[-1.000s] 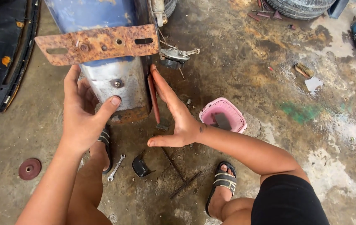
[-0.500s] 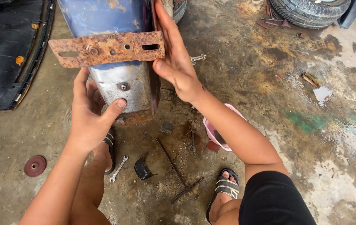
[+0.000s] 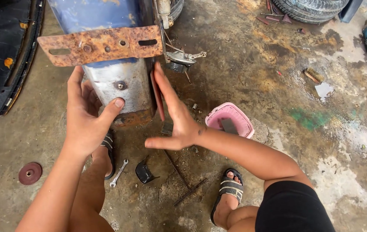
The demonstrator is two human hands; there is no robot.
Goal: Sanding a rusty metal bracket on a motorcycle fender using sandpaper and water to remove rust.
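Note:
A blue and bare-metal vehicle panel (image 3: pixel 119 83) stands upright on the concrete floor, with a rusty slotted bracket (image 3: pixel 101 45) bolted across it. My left hand (image 3: pixel 86 116) rests against the panel's left side, thumb pressed on its grey lower face near a bolt. My right hand (image 3: pixel 175 114) lies flat, fingers straight, against the panel's rusty right edge. Neither hand holds a tool.
A pink tub (image 3: pixel 230 120) sits right of my right hand. A small wrench (image 3: pixel 119 172), a black part (image 3: pixel 144 172) and a thin T-shaped rod (image 3: pixel 182 178) lie between my sandalled feet. A red disc (image 3: pixel 30 173) lies left; a black bumper (image 3: pixel 3 56), tyre (image 3: pixel 310 9) and wire brush (image 3: pixel 313 75) surround.
My right hand, raised along the upper right edge of the panel half a second ago, has come back down to the lower edge. The left hand has stayed on the panel.

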